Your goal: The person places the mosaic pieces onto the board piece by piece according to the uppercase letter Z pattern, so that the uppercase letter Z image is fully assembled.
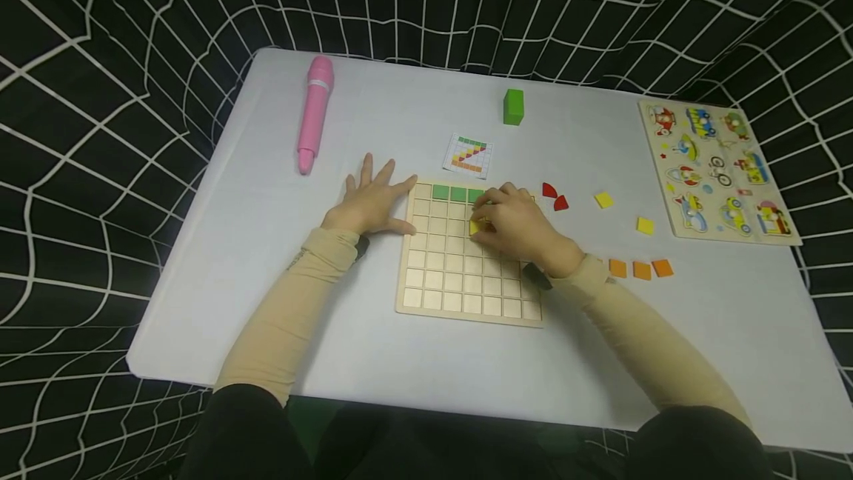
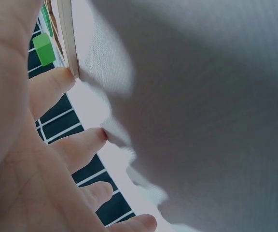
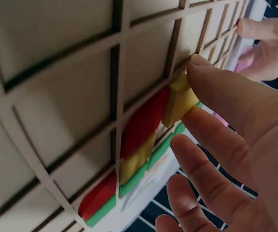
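A wooden grid board lies in the middle of the table. My left hand is spread at its left edge, with the thumb and index finger touching the rim. Over the upper part of the board, my right hand pinches a yellow square tile between thumb and index finger. The tile stands tilted at a cell beside a red tile that is set in the grid. Green tiles fill part of the top row, and another yellow tile sits below them; my right hand hides part of that area from above.
Above the board lies a pattern card. Right of it are red pieces, yellow tiles and orange tiles. A green block, a pink microphone-shaped object and a picture puzzle board stand farther out.
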Demonstrator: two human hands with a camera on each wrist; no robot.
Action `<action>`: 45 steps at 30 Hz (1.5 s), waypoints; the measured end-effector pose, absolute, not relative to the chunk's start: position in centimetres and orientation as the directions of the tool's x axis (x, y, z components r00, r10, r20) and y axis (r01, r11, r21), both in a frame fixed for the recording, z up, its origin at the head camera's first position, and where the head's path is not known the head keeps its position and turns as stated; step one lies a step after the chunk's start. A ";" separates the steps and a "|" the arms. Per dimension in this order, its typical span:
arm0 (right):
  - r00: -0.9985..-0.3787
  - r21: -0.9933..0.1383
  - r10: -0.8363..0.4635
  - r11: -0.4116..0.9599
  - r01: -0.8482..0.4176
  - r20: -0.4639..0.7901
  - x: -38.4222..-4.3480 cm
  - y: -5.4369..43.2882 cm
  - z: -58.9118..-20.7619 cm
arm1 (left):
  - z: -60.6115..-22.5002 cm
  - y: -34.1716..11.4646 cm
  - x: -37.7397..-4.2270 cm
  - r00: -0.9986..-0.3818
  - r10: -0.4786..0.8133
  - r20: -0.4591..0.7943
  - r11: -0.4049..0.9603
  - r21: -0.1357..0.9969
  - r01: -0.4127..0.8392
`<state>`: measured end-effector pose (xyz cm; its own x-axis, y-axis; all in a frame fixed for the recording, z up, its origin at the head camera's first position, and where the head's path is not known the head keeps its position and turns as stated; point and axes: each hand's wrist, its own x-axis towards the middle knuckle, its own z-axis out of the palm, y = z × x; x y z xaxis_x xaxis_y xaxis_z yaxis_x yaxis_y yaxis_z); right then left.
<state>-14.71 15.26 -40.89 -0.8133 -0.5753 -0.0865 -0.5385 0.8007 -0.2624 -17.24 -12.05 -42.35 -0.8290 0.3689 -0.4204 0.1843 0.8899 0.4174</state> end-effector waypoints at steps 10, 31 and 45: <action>-0.822 -0.247 -0.568 0.802 -0.543 -0.039 -14.2 15.8 -41.5 | -42.5 -11.5 -17.3 -0.824 0.381 -0.420 0.889 0.410 0.202; -0.938 -0.402 -0.346 0.855 -0.327 0.027 -14.5 25.1 -41.2 | -42.6 -12.4 -17.3 -0.823 0.372 -0.430 0.890 0.418 0.183; -0.986 -0.337 -0.147 0.935 -0.113 -0.076 -13.7 32.5 -40.8 | -42.6 -11.8 -17.5 -0.822 0.383 -0.421 0.889 0.409 0.205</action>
